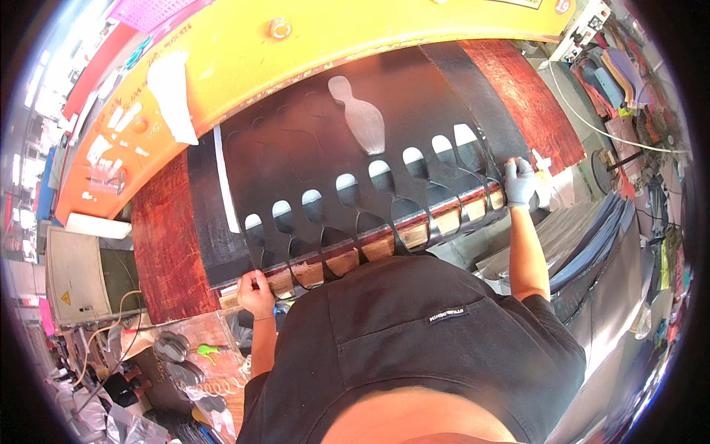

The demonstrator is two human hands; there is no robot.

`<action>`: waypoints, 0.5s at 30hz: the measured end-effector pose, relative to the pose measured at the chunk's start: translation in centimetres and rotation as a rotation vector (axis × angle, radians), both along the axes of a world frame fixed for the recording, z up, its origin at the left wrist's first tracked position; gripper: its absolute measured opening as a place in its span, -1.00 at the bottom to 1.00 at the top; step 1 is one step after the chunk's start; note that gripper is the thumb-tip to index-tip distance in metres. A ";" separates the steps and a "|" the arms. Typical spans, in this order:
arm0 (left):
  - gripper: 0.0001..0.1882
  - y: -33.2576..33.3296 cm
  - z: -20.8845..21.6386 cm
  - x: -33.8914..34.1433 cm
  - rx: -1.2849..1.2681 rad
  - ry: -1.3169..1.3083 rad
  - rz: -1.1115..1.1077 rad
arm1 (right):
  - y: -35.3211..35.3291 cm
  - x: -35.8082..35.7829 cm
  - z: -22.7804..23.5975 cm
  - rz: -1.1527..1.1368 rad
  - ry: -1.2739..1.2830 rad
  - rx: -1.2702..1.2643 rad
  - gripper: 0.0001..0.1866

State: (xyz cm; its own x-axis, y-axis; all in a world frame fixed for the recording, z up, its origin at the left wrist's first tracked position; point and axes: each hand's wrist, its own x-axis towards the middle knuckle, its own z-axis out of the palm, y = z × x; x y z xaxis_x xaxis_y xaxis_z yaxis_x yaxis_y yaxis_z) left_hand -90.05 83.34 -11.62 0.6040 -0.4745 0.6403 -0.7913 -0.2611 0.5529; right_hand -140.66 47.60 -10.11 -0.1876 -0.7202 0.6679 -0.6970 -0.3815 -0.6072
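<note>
A black sheet with a row of sole-shaped cut-outs (pixel 336 235) lies along the front of the table, its near strip drooping over the wooden edge. My left hand (pixel 257 296) is bare and closed at the sheet's left front corner. At the sheet's right end my right hand (pixel 521 185), in a grey glove with bare fingertips, is closed on the edge. A grey insole-shaped piece (pixel 364 127) rests on the dark cutting board (pixel 281 103) beyond the holes. Faint sole outlines mark the board's left part.
A yellow-orange machine beam (pixel 244 52) spans the far side. Worn red boards (pixel 166 237) flank the cutting surface. Stacked dark sheets (pixel 592 237) stand at the right. A grey metal cabinet (pixel 74 274) and a side table with green-handled snips (pixel 208 354) are at the left.
</note>
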 end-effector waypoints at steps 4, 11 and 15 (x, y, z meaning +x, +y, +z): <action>-0.78 0.1 -1.2 1.0 -0.010 0.027 -0.020 | 1.0 0.4 0.6 -0.004 0.040 0.040 -0.79; -0.68 -0.4 -2.3 2.2 0.028 0.163 -0.013 | 0.2 2.0 11.3 0.245 -0.089 -0.126 -0.74; -0.64 -0.6 -2.4 1.9 0.007 0.093 0.019 | -1.8 3.6 20.0 0.617 -0.304 -0.184 -0.72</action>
State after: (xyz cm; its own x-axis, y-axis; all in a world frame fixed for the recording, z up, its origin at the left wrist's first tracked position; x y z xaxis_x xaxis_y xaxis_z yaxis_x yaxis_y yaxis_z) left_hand -88.14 82.71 -13.98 0.6693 -0.4665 0.5783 -0.7318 -0.2793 0.6217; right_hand -137.08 45.82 9.91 0.0210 -0.6359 0.7715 -0.1308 -0.7667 -0.6285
